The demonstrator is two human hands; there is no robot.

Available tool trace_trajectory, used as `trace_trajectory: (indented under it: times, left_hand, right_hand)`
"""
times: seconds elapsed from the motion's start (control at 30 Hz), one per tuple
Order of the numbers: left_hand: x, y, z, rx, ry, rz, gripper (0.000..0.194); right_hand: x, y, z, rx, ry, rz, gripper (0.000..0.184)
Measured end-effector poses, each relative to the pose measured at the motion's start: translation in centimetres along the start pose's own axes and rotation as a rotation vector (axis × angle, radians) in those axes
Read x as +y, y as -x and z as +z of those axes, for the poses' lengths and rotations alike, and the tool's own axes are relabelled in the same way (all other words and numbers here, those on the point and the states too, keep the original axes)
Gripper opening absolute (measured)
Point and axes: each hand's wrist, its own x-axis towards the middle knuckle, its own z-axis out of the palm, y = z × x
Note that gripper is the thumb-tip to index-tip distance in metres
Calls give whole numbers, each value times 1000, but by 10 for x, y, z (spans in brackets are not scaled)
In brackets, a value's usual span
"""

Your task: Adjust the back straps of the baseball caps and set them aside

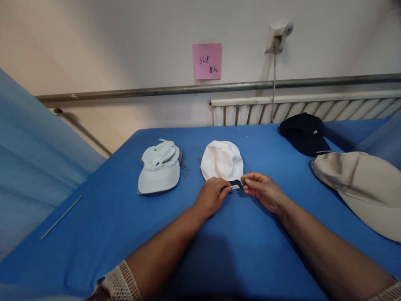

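A white cap (222, 160) lies on the blue cloth (125, 217), its back opening turned towards me. My left hand (212, 195) pinches the cap's white back strap (234, 187) at the near edge. My right hand (263, 190) pinches the other end of the strap, where a small greenish buckle (243, 180) shows between its fingertips. Both hands have their fingers closed on the strap.
A pale grey-green cap (159, 167) lies to the left of the white one. A dark navy cap (305, 133) sits at the back right, a large beige hat (366, 188) at the right edge. A radiator (307, 109) and a pink note (207, 61) are on the wall behind.
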Motion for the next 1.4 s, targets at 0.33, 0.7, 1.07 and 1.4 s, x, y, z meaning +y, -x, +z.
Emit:
trace_trajectory:
  times: [0.33, 0.7, 1.07, 1.4]
  left_hand:
    - [-1, 0, 7, 116, 124, -78, 16]
    - [2, 0, 7, 74, 107, -57, 14]
    - [11, 6, 5, 118, 11, -61, 15]
    - [9, 7, 4, 13, -85, -67, 15]
  right_hand:
    - [1, 5, 19, 45, 89, -118, 33]
    - [11, 1, 20, -15, 207, -166, 34]
    - [18, 1, 23, -39, -23, -78, 29]
    - [20, -1, 30, -28, 25, -117, 31]
